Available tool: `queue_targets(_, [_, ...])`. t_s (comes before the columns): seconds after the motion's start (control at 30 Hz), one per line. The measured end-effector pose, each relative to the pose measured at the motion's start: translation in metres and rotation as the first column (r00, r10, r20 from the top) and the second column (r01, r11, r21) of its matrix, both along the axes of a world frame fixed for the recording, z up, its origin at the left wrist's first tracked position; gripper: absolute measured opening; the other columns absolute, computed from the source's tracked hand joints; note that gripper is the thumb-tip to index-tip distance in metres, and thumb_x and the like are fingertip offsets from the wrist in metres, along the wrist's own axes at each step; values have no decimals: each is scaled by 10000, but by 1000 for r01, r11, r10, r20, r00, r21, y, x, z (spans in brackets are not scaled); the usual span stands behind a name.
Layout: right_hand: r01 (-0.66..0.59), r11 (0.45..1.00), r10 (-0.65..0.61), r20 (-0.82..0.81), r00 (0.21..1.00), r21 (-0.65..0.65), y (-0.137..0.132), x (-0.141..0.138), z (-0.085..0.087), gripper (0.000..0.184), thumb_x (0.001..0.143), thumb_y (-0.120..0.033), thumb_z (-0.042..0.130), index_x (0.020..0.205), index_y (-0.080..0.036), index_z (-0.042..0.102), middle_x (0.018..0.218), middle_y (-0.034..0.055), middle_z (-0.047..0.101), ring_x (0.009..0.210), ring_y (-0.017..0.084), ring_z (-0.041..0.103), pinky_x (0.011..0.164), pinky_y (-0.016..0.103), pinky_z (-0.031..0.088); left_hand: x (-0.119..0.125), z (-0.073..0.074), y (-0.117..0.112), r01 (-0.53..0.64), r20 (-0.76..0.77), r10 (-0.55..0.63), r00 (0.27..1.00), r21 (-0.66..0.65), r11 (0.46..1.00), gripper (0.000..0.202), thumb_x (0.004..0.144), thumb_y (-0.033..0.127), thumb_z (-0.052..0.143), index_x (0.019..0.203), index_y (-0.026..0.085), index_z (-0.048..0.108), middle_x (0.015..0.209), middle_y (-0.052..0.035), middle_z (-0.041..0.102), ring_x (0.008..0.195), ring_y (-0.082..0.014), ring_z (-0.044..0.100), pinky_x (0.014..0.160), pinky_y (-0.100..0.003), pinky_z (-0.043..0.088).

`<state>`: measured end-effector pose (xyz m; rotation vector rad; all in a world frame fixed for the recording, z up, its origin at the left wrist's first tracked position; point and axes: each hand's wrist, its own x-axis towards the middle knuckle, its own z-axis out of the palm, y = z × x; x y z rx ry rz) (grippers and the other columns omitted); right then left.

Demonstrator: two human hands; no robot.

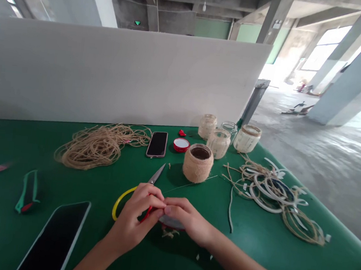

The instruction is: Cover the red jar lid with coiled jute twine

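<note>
My left hand [141, 212] and my right hand [187, 217] meet at the fingertips over the near middle of the table. Both are closed in a pinch; what lies between the fingers is too small to make out. Beneath the right fingers shows part of a pale round thing [171, 223] with a dark red edge, mostly covered. Scissors with a yellow and red handle [118, 203] lie beside the left hand, blade [157, 174] pointing away. Beyond the hands stands a twine-wrapped jar [197, 166], upright and uncovered, with a thin strand [206, 179] near its base.
A heap of twine [93, 147], a phone [157, 144] and a red-rimmed lid [181, 145] lie farther back. Several glass jars [218, 144] stand at back right. Tangled cords [274, 190] lie right. A larger phone [56, 238] and green tool [29, 190] are left.
</note>
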<state>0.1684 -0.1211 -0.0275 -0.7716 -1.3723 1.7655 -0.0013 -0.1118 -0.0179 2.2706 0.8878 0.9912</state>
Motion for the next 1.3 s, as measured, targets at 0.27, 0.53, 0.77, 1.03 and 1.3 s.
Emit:
queue_targets(0.27, [29, 999, -29, -5, 1000, -28, 0, -2, -5, 298, 849, -345, 421, 713, -119, 560, 634, 0, 446, 551, 84, 390, 556, 217, 362, 2, -6, 2, -15, 48, 17, 999, -59, 998, 123, 833, 144, 480, 772, 207, 566, 878, -37, 507, 879, -175, 477, 765, -313, 398])
queue_targets(0.53, [-17, 840, -204, 344, 916, 543, -4, 7, 15, 196, 827, -205, 413, 904, -157, 586, 844, 30, 565, 763, 130, 502, 717, 243, 389, 1, -19, -1, 30, 339, 83, 937, -316, 948, 250, 851, 329, 432, 1065, 215, 493, 996, -76, 504, 980, -232, 474, 840, -352, 383])
queue_targets(0.77, [-274, 577, -618, 630, 470, 770, 9, 19, -2, 286, 784, -311, 487, 1017, -169, 571, 957, 86, 568, 871, 210, 507, 770, 330, 377, 0, -20, 10, 16, 509, 198, 838, -385, 923, 324, 837, 348, 452, 1126, 201, 436, 958, -65, 517, 977, -218, 476, 923, -362, 322])
queue_targets(1.03, [-297, 572, -637, 643, 426, 764, 17, 23, -14, 468, 759, -433, 549, 1137, -158, 523, 1044, 104, 573, 1037, 258, 480, 906, 386, 347, -1, -22, 9, 33, 424, 153, 893, -400, 916, 305, 850, 341, 431, 1127, 214, 421, 951, -58, 517, 969, -209, 482, 919, -349, 325])
queue_targets(1.3, [17, 453, -721, 355, 595, 891, 20, 36, 5, 236, 855, -211, 395, 1012, -162, 564, 971, 85, 601, 910, 186, 544, 784, 297, 431, 5, -22, 8, -211, -22, 211, 977, -198, 957, 180, 867, 284, 396, 963, 217, 534, 885, -56, 569, 868, -208, 527, 756, -332, 422])
